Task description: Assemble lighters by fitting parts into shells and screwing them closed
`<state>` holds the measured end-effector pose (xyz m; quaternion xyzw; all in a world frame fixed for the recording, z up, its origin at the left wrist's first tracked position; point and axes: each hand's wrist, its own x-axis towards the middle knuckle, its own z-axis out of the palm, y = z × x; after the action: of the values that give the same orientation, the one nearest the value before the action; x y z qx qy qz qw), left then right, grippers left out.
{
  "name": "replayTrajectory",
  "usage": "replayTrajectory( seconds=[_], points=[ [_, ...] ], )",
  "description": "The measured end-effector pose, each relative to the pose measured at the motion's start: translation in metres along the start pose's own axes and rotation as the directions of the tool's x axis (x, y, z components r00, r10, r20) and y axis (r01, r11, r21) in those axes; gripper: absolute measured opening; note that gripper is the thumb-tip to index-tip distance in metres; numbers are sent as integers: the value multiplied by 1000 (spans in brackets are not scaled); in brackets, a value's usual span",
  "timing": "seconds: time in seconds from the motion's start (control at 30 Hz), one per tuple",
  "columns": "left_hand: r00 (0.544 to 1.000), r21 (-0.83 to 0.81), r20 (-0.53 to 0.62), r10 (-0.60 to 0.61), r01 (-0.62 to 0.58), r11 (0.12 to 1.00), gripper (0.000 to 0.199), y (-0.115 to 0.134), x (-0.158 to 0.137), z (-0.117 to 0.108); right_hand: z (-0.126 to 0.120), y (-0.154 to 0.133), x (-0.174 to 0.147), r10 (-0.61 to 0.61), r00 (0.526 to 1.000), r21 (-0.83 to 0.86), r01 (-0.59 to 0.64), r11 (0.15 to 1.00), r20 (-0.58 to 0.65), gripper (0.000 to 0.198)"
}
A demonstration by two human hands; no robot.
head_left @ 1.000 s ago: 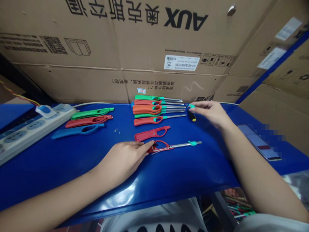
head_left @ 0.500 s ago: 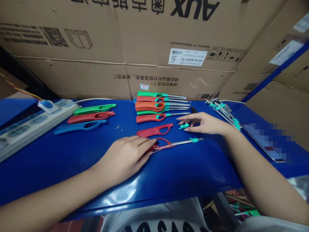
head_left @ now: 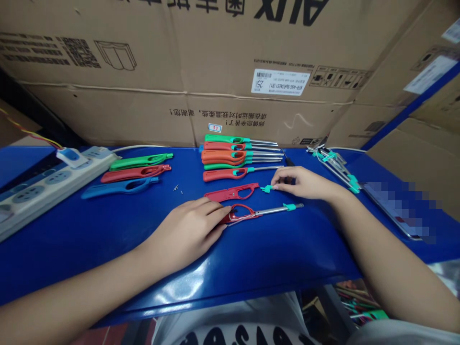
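Note:
My left hand (head_left: pixel 192 223) is closed over the rear of a red lighter body (head_left: pixel 244 211) lying on the blue table. White wire shows in its handle; a metal tube with a teal collar (head_left: pixel 290 207) points right. Just behind it rests a loose red handle half-shell (head_left: pixel 233 193). Between thumb and fingertips, my right hand (head_left: pixel 298 181) pinches a small teal plastic piece (head_left: pixel 266 189), close to the tip of that shell. What lies under my left palm is hidden.
Several long-nosed lighters (head_left: pixel 226 156) lie in a row at the back. Green, red and blue handle shells (head_left: pixel 136 175) sit left, beside a power strip (head_left: pixel 57 182). Small metal pins (head_left: pixel 176 187) lie mid-table. On the right are metal tubes (head_left: pixel 334 167) and a phone (head_left: pixel 391 211).
My right hand has closed its fingertips on the teal piece, which has shifted a little left, toward the red half-shell. My left hand stays on the lighter body.

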<state>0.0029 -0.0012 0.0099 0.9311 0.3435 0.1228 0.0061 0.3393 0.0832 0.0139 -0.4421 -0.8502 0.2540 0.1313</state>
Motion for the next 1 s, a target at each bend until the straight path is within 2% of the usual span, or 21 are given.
replayTrajectory(
  seconds=[0.17,0.4,0.5,0.73,0.8,0.9,1.0],
  points=[
    [1000,-17,15,-1,1,1000,31,0,0,-1,5,0,1,59,998,11,-59,998,-18,26],
    [1000,-26,14,3,-3,1000,30,0,1,1,8,-4,3,-21,997,-27,19,999,-72,22],
    [1000,-40,17,0,1,999,31,0,1,1,9,-11,3,-2,994,-27,-1,1000,-109,28],
    [999,-66,32,-16,18,998,32,0,2,0,25,-17,10,-58,994,-257,31,966,-97,36],
    [999,-71,37,-16,19,997,32,0,2,0,25,-17,11,-15,995,-323,-20,946,-104,36],
    [999,-81,42,-18,21,996,32,0,2,-1,21,-18,9,130,977,-405,-188,895,-166,34],
    [999,-122,43,-33,38,992,33,-1,1,1,12,-17,5,201,957,-379,-269,885,-211,38]
  ],
)
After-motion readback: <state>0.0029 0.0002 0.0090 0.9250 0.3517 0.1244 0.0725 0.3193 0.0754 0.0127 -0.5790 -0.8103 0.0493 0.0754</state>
